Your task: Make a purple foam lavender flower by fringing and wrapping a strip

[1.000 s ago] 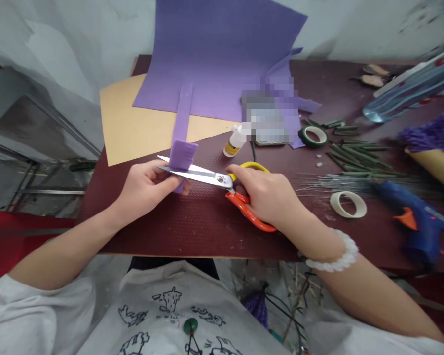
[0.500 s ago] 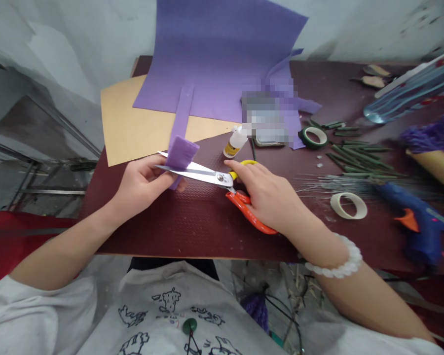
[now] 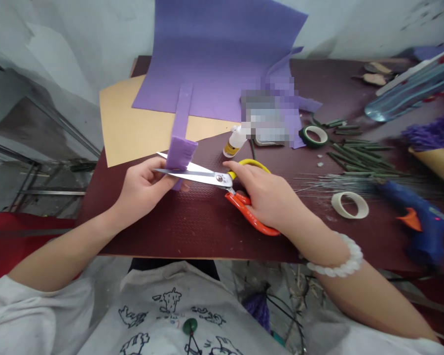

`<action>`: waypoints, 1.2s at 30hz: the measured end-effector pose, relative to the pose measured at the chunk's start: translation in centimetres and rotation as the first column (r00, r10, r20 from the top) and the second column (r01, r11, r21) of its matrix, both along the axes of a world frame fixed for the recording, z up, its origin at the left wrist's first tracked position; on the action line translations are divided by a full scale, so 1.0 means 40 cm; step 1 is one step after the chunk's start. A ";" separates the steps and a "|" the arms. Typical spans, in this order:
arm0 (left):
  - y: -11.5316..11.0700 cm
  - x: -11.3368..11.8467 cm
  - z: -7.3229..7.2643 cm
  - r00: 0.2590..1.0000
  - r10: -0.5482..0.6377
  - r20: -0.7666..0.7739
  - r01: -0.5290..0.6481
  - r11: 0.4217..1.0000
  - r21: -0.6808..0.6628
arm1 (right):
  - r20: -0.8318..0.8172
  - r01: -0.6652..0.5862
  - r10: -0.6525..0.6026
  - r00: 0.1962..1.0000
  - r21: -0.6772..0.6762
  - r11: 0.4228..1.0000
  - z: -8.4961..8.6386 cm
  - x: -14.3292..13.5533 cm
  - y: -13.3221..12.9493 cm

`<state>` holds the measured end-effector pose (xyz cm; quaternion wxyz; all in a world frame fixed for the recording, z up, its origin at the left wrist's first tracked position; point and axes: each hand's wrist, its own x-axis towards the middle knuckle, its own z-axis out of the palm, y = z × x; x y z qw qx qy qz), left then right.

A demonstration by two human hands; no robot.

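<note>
My left hand (image 3: 146, 185) pinches a folded purple strip (image 3: 180, 154) whose right edge looks notched. A longer flat tail of the strip runs up over the large purple sheet (image 3: 222, 64). My right hand (image 3: 266, 192) is closed round the handles, one yellow and one orange-red, of a pair of scissors (image 3: 203, 177). The blades point left and lie apart, with the purple strip between them close to my left fingertips. Just above the scissors a small white glue bottle (image 3: 235, 142) with a yellow label stands on the dark red table (image 3: 192, 231).
Tan paper (image 3: 133, 128) lies under the purple sheet. To the right are green tape (image 3: 314, 136), green stems (image 3: 358, 157), thin wires (image 3: 329, 183), a cream tape roll (image 3: 350, 205), a blue glue gun (image 3: 425, 222) and a clear bottle (image 3: 410, 88).
The scissor blades have shifted slightly left across the strip, and the yellow handle stands a little wider. My left hand has barely moved.
</note>
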<state>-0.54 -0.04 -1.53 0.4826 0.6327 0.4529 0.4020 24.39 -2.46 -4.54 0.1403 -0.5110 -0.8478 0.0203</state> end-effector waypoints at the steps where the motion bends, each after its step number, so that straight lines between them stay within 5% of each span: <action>1: -0.001 0.001 0.000 1.000 -0.007 -0.004 0.007 1.000 -0.002 | 0.005 0.000 0.000 1.000 0.008 1.000 0.000 0.000 0.000; 20: 0.003 0.005 -0.010 0.996 -0.062 0.068 0.066 0.997 -0.045 | 0.054 0.032 -0.035 0.998 0.043 0.999 -0.016 0.004 0.012; 36: 0.010 -0.008 -0.014 0.993 -0.054 0.107 0.048 0.997 0.056 | -0.072 0.002 -0.005 0.997 -0.042 0.999 0.003 0.001 -0.006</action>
